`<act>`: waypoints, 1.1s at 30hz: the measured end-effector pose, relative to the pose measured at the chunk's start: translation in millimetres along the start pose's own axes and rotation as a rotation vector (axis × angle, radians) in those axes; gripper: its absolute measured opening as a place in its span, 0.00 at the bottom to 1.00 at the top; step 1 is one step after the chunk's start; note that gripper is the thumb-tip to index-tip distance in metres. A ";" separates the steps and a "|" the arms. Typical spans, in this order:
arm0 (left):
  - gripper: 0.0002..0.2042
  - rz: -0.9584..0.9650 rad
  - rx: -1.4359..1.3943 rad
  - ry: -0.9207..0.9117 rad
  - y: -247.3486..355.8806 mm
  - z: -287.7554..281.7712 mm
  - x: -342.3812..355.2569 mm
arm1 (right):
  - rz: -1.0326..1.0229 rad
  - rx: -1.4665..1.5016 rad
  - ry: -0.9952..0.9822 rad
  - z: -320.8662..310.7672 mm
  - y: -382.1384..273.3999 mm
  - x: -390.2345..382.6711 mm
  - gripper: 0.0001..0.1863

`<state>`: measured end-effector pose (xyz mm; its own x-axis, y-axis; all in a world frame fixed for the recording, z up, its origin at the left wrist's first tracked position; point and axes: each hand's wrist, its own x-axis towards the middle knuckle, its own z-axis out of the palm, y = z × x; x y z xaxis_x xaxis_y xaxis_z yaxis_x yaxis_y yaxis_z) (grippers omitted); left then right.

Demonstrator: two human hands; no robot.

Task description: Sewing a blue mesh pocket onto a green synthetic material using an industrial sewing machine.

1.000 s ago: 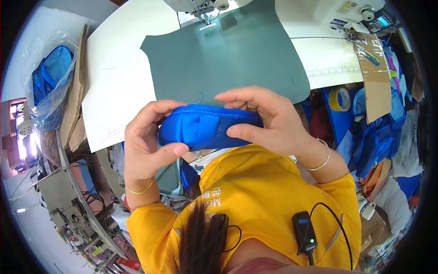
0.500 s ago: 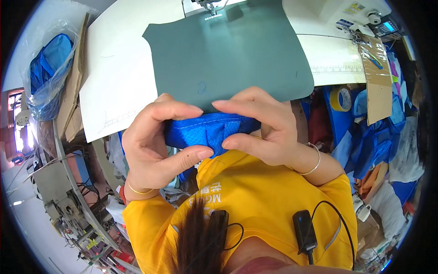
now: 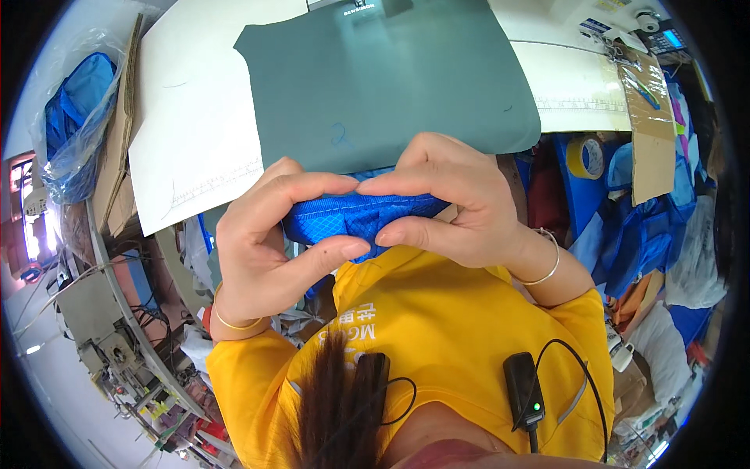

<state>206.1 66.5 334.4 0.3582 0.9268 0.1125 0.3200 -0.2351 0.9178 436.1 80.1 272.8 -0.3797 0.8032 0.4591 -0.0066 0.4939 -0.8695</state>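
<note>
at frame centre, the left hand (image 3: 256, 234) and right hand (image 3: 473, 205) have drawn together, fingers pinching the blue cloth (image 3: 319, 225), so its middle seems held from both sides.

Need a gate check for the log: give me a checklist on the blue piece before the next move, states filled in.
1. Left hand on the blue fabric piece: ok, thumb and fingers at its left part.
2. Right hand on it: ok, thumb and fingers at its right part.
3. Pale stitching in sight: ok, a line shows along the piece between the hands.
4. Underside of the piece sound: cannot tell, hidden from this view.
5. White table free of other material: not ok, a dark green sheet lies across it.
</note>
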 end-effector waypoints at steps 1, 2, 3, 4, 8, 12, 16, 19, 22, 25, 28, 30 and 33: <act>0.18 -0.013 0.022 0.005 -0.4 1.1 -0.7 | -0.018 -0.017 0.001 0.0 -0.2 0.6 0.21; 0.18 -0.016 0.021 0.003 -0.7 1.9 -0.8 | -0.015 -0.016 0.002 1.0 -1.4 1.0 0.21; 0.19 -0.028 0.030 0.012 -1.0 2.5 -1.1 | 0.007 0.004 0.040 3.1 -2.9 1.8 0.19; 0.19 -0.040 0.040 0.021 -1.3 3.2 -1.4 | 0.030 0.025 0.078 4.9 -3.5 2.3 0.18; 0.17 -0.095 -0.051 0.084 0.1 8.9 -0.5 | -0.036 0.017 0.101 7.2 4.2 1.4 0.15; 0.13 0.002 0.044 -0.001 -6.3 3.6 -0.7 | -0.053 -0.035 0.019 2.9 4.1 1.1 0.15; 0.10 0.045 -0.031 0.025 -12.1 3.7 -3.6 | -0.035 -0.017 -0.048 -1.0 3.8 1.2 0.15; 0.08 -0.087 -0.186 0.194 -8.8 -5.6 -3.2 | 0.045 0.100 0.153 0.9 9.0 -7.7 0.17; 0.07 0.004 -0.154 0.130 -12.7 -10.4 -2.0 | 0.017 0.075 0.143 -2.5 11.3 -13.6 0.22; 0.08 0.046 -0.156 0.174 -10.1 -3.2 -0.3 | 0.024 0.073 0.133 -5.7 7.5 -14.8 0.22; 0.08 0.015 -0.210 0.115 -7.3 -1.9 -0.8 | 0.077 0.070 0.111 -5.9 4.4 -15.4 0.21; 0.09 0.010 -0.219 0.106 -7.8 0.4 -1.8 | 0.105 0.051 0.119 -5.5 4.9 -16.6 0.19; 0.09 -0.002 -0.231 0.092 -7.0 0.7 -3.4 | 0.130 0.087 0.115 -5.8 5.1 -19.6 0.14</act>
<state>203.3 64.7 327.3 0.2728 0.9526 0.1348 0.1075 -0.1695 0.9797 448.8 68.8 260.4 -0.2743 0.8936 0.3554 -0.0458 0.3570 -0.9330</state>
